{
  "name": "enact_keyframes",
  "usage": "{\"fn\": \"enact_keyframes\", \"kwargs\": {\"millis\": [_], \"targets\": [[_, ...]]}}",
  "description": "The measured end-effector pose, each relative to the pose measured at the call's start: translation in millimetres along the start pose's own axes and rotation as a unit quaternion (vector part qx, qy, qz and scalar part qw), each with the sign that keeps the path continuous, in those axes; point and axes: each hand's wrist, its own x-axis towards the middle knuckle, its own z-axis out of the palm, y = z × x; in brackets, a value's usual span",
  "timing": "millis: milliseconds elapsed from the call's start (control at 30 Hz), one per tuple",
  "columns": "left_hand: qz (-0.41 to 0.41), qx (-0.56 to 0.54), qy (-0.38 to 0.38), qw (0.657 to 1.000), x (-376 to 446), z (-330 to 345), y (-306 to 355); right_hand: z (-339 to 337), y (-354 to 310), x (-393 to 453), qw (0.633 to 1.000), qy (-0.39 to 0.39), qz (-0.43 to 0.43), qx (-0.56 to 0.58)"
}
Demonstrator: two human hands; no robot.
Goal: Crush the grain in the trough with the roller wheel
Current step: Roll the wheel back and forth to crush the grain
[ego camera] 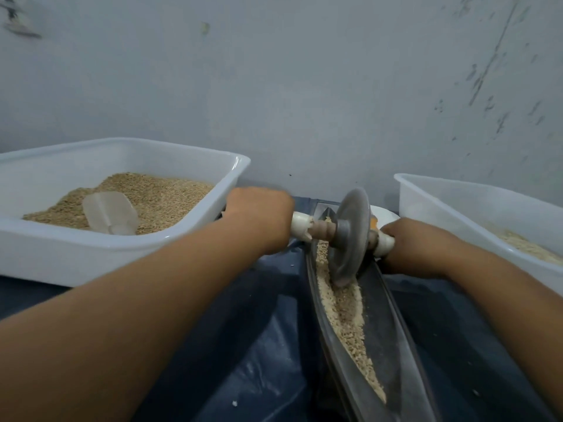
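Observation:
A grey metal roller wheel stands upright in a long dark boat-shaped trough, toward its far end. Pale tan grain lies along the trough's groove, partly broken up. A wooden axle with white-wrapped handle ends runs through the wheel. My left hand grips the left handle, and my right hand grips the right handle. The wheel's lower rim sits in the grain.
A white tub at the left holds whole grain and a clear plastic scoop. Another white tub at the right holds crushed grain. Dark blue plastic sheeting covers the surface. A grey wall stands close behind.

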Motion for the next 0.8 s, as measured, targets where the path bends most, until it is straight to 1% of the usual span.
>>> {"fn": "enact_keyframes", "kwargs": {"millis": [100,167,300,367,500,533,667,733,800], "targets": [[0.011,0.016,0.043,0.999,-17.3,10.1,-1.5,10.3,8.4,-11.9,0.999,0.035,-0.004,-0.028],[0.017,0.023,0.073,0.997,-21.6,14.3,-0.7,14.6,9.8,-12.9,0.999,0.044,-0.014,-0.028],[-0.010,0.007,0.009,1.000,-4.5,0.2,2.1,2.0,0.4,0.1,1.000,0.004,-0.003,-0.018],[-0.010,0.004,0.016,1.000,-9.3,1.6,2.9,1.3,0.4,-2.7,1.000,0.010,-0.006,-0.028],[0.009,0.029,0.082,0.996,-29.1,17.2,-0.5,13.3,10.3,-19.3,0.996,0.067,-0.011,-0.065],[0.005,0.027,0.078,0.997,-26.9,18.9,-1.3,12.6,9.4,-17.6,0.996,0.068,-0.012,-0.060],[-0.018,-0.018,-0.008,1.000,-3.1,10.4,-2.3,-4.8,-4.1,1.6,0.998,0.014,-0.014,-0.051],[-0.022,-0.032,-0.010,0.999,-1.7,11.3,-4.3,-8.7,-8.0,4.9,0.998,0.019,-0.018,-0.063],[-0.019,-0.026,0.020,0.999,-12.7,18.9,-5.9,-3.3,-4.8,-0.4,0.995,0.050,-0.016,-0.085]]}}
